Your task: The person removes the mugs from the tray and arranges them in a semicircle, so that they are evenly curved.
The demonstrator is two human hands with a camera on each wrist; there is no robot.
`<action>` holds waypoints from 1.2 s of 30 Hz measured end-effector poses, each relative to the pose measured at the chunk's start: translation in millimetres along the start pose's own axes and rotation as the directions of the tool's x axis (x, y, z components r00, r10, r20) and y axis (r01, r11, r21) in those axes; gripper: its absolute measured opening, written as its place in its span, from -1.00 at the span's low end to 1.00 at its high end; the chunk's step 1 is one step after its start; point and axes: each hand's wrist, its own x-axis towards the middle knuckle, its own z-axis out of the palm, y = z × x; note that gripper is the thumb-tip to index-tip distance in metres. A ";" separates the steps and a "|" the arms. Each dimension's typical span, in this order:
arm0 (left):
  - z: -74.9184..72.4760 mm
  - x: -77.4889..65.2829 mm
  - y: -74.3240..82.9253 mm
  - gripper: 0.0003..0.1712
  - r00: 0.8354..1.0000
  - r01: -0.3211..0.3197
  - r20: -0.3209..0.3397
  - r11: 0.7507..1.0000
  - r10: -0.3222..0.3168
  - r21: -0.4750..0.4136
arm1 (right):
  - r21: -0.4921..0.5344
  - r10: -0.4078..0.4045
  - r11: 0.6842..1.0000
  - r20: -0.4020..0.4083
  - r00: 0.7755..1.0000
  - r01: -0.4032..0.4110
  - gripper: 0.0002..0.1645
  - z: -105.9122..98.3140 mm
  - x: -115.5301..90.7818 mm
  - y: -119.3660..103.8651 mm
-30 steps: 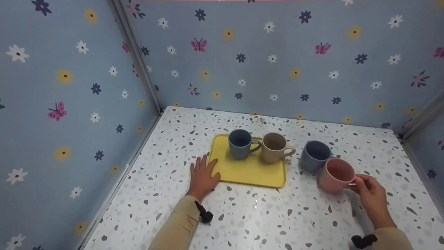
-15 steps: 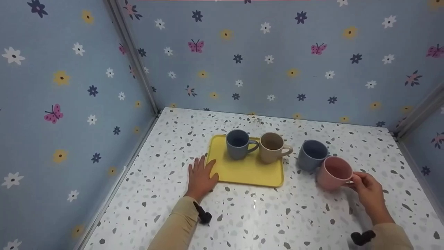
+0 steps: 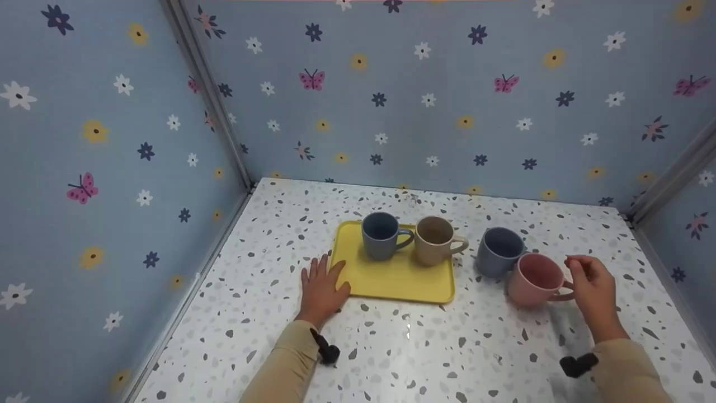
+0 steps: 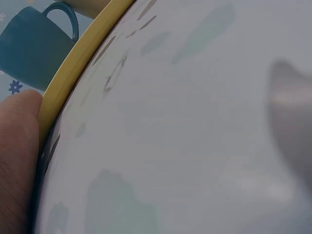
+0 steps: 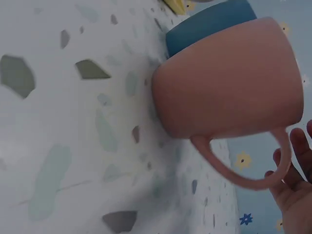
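My left hand point(image 3: 323, 292) lies with fingers spread at the left edge of a yellow tray point(image 3: 391, 286), its thumb touching the front left corner. On the tray stand a blue-grey mug point(image 3: 380, 238) and a beige mug point(image 3: 432, 243), both upright with handles to the right. A pink mug point(image 3: 534, 280) stands on the table, its handle point(image 5: 239, 181) facing my right hand point(image 3: 594, 294). That hand is just beside and above the handle, fingers loosely bent, holding nothing. Behind the pink mug is a second blue mug point(image 3: 499, 253), very close to it.
The white speckled table point(image 3: 414, 358) carries everything. A patterned blue back wall point(image 3: 414, 112) and side walls, one on the left point(image 3: 123, 235), enclose it. The beige mug's handle reaches over the tray's right rim.
My right hand has let go of the pink mug's handle and risen slightly away from it. The pink mug now stands by itself. My left hand stays on the tray.
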 end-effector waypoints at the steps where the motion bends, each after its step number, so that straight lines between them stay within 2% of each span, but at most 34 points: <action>1: 0.1 0.2 0.2 -0.31 1.000 -0.001 0.000 1.000 0.001 0.002 | 0.008 -0.018 1.000 -0.021 1.000 0.018 -0.53 1.4 2.2 -7.0; 5: 1.4 2.4 -0.1 -0.31 1.000 0.001 0.001 1.000 -0.001 0.013 | 0.049 -0.099 0.994 -0.072 0.992 0.102 -0.60 10.4 9.6 -35.1; 13: 2.4 4.7 -1.1 -0.33 1.000 -0.016 -0.015 1.000 0.016 -0.004 | 0.124 -0.202 0.970 -0.065 0.977 0.209 -0.63 33.4 21.1 -80.1; 16: 1.6 5.1 -1.2 -0.34 1.000 -0.014 -0.017 1.000 0.014 -0.003 | 0.163 -0.218 0.960 -0.063 0.974 0.226 -0.64 42.8 24.4 -92.7; 21: 1.3 1.9 -2.0 -0.33 1.000 -0.001 0.003 1.000 0.001 0.000 | 0.196 -0.220 0.954 -0.048 0.974 0.225 -0.64 57.5 24.7 -104.7; 25: 0.3 0.8 -3.3 -0.34 1.000 -0.009 -0.016 1.000 0.009 -0.004 | 0.267 -0.239 0.934 -0.023 0.971 0.236 -0.64 71.7 24.3 -113.5; 31: 2.7 2.6 -5.5 -0.33 1.000 -0.009 -0.025 1.000 0.010 0.018 | 0.315 -0.253 0.921 0.037 0.967 0.229 -0.65 85.1 11.7 -136.5; 36: 5.3 3.5 -4.7 -0.33 1.000 -0.003 -0.018 1.000 0.004 0.026 | 0.371 -0.251 0.904 0.050 0.967 0.215 -0.64 106.4 17.9 -122.8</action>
